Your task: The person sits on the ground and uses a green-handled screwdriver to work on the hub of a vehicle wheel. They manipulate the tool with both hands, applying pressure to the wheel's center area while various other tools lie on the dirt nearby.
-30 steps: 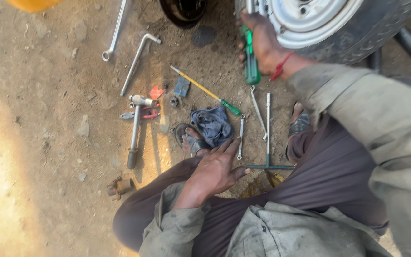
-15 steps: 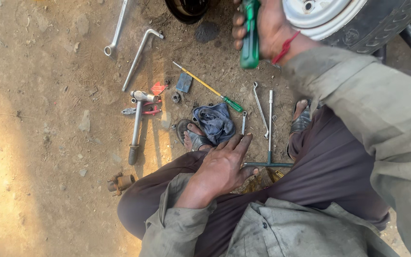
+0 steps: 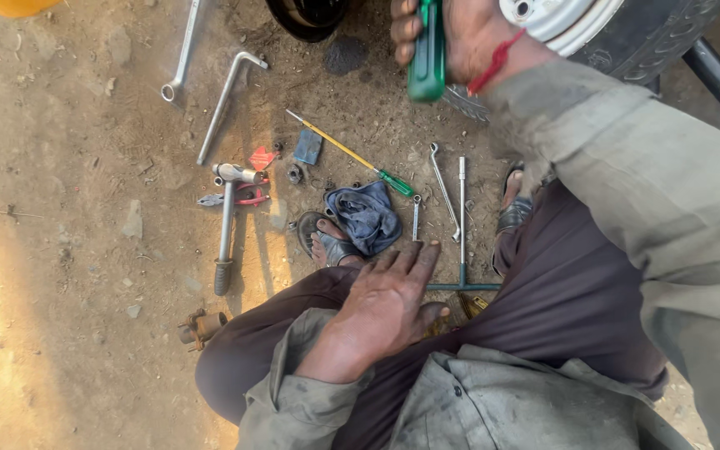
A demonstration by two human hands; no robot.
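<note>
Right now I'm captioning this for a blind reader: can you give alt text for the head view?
A person crouched on dirt ground grips a green-handled tool in the right hand beside a wheel, while the left hand rests on the knee. Wrenches, a hammer, a screwdriver and a blue rag lie scattered in front.

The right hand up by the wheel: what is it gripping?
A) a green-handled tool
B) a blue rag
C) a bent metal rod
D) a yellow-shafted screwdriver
A: the right hand is closed around a green-handled tool beside the wheel, while the yellow-shafted screwdriver, the bent rod and the blue rag all lie on the ground.
</note>
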